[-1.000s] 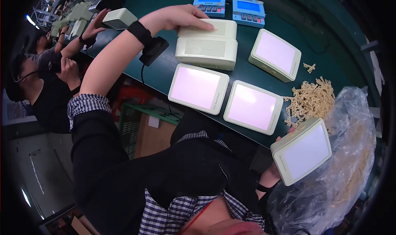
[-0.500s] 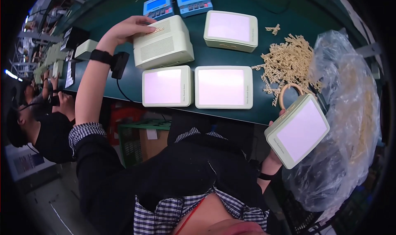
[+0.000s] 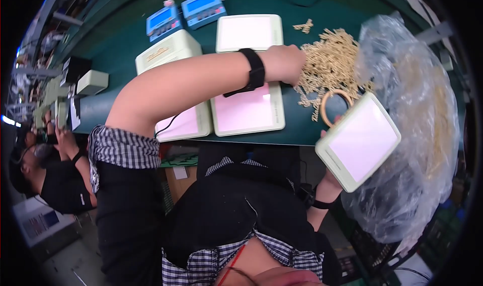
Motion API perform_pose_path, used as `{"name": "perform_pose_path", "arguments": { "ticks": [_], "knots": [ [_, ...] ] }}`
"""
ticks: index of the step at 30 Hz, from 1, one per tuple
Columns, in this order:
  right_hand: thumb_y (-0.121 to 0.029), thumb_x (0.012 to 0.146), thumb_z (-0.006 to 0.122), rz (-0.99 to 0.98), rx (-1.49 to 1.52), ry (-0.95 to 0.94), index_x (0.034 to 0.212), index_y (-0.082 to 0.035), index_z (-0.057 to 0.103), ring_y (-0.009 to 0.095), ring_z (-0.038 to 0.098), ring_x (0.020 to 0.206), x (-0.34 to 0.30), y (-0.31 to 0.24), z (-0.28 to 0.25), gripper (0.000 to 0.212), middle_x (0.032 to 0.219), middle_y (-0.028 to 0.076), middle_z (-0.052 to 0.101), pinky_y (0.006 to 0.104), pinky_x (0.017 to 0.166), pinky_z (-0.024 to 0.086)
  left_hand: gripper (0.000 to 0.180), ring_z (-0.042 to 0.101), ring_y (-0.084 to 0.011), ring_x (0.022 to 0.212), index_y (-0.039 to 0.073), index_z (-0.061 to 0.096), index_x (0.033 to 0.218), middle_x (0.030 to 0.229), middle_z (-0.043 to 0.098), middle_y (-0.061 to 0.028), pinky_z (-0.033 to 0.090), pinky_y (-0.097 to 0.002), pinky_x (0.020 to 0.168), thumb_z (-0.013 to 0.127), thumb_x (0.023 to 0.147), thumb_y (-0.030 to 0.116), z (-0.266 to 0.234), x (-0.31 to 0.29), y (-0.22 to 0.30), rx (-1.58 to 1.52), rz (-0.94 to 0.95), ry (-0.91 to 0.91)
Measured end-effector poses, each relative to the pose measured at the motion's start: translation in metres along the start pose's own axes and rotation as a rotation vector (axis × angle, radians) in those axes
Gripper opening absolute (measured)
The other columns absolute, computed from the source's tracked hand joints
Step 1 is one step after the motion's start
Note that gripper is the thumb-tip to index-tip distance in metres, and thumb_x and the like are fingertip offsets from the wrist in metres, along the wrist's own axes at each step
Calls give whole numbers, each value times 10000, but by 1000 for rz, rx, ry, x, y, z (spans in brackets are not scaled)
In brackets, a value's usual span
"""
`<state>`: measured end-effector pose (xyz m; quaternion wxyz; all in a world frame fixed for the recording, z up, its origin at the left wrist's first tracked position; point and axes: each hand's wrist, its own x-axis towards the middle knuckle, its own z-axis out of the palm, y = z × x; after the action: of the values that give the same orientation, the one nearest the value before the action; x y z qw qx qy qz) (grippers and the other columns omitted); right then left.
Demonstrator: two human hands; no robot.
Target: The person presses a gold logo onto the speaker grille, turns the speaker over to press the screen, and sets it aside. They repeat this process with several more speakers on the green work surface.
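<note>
Pale tan small parts (image 3: 329, 60) are lying heaped on the green bench (image 3: 115, 60); the left hand (image 3: 288, 64) is reaching into the heap, its grip hidden. The right hand (image 3: 329, 178) is grasping a cream tray (image 3: 358, 141) off the bench edge, apparently unfilled. Three more trays (image 3: 247, 110) are sitting blank-faced, so filling looks barely begun. Two blue scales (image 3: 201, 7) are standing behind; a clear bag (image 3: 427, 150) is slumping right; another worker (image 3: 48, 170) is sitting left.

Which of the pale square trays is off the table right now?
The tray at the right, tilted and held up by the right hand beside the clear plastic bag. The other trays lie flat on the green table.
</note>
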<state>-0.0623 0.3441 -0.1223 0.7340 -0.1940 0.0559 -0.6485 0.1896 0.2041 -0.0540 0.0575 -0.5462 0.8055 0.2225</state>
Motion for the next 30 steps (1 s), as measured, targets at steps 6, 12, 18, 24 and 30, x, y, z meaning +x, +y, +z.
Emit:
{"name": "perform_pose_path", "arguments": {
  "ticks": [6,12,18,24,30],
  "knots": [
    [-361,977,418,-67,123,94,1477,-30,316,373,467,1300,0,1,-3,608,1460,191,422,525,1056,412,378,669,-368,830,-18,642,940,873,678,-192,550,-435,742,787,693,228,-6,0,-1,75,-27,-36],
    [-350,983,413,-23,78,97,1433,3,376,329,525,1249,7,18,5,573,1395,179,502,463,1049,426,159,688,-362,862,-15,676,922,834,690,-181,545,-437,701,619,789,52,-30,-28,3,93,-55,123],
    [-356,982,412,25,-42,30,1424,-3,388,339,532,1235,1,16,2,566,1383,180,512,482,1050,423,169,678,-236,735,30,697,976,757,667,-114,532,-332,677,685,813,73,-66,-100,-29,-214,89,469],
    [-377,979,407,44,-31,-24,1447,-20,369,354,478,1289,3,-1,-15,591,1430,177,467,553,1068,384,844,363,-376,1361,19,529,1333,1418,412,-300,351,-453,1100,718,768,616,-86,-224,-149,-889,-221,366],
    [-479,929,456,25,-289,287,1515,-92,259,453,327,1369,17,25,23,729,1540,184,291,675,1077,282,149,619,-203,781,86,764,962,843,625,-62,505,-298,682,745,820,128,-9,-268,-144,-504,-198,960]
  ]
}}
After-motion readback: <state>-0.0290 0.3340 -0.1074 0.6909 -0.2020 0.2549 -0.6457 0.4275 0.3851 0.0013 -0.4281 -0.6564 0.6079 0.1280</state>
